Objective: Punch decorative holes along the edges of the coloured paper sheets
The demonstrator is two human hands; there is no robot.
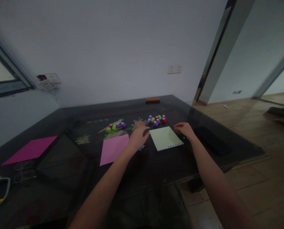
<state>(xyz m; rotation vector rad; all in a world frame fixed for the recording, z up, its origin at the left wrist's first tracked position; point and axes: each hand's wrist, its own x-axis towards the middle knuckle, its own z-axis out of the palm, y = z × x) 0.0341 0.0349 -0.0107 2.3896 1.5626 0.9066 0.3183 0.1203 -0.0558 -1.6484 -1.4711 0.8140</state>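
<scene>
Head | pale-yellow sheet [165, 138]: flat, blue marks [175, 145] along near edge | left fingers [145, 128] parted, empty; right fingers [177, 126] curled, hold unclear

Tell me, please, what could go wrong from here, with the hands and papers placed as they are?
The pale sheet lies between the left hand and the right hand; a careless brush might push it into the cluster of small coloured pieces just beyond.
The left forearm crosses the view over the pink sheet's edge, so its sleeveless skin could drag that paper.
A small blue item, partly hidden by the left hand, may get knocked.
</scene>
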